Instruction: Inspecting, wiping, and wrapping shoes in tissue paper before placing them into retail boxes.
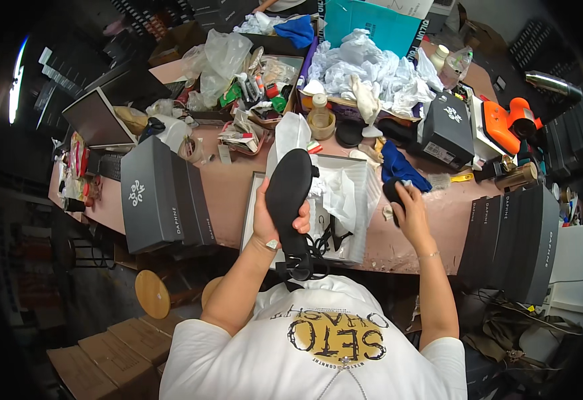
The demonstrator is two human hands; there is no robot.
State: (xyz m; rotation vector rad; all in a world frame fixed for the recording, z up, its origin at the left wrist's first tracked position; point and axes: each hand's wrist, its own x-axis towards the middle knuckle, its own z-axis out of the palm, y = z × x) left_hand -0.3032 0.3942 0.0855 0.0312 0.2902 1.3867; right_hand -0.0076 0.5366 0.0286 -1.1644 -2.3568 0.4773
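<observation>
My left hand [263, 215] is closed round a black heeled sandal [290, 187], its dark sole turned up and its straps hanging at the heel end. A sheet of white paper [294, 133] stands out behind the toe. Beneath the sandal lies an open shoebox [247, 230] holding white tissue paper [340, 200] and a black strappy shoe [340, 235], partly covered. To the right, my right hand [409, 210] grips a dark oval pad or brush [391, 192] at the table surface; its underside is hidden. Just beyond it lies a crumpled blue cloth [400, 167].
Dark shoeboxes stand at the left [161, 193] and right [518, 240] of the pink table [221, 193]. Along the back are a crate of crumpled white tissue [371, 70], a bottle [320, 117], a dark shoebox [447, 127] and an orange tool [505, 123].
</observation>
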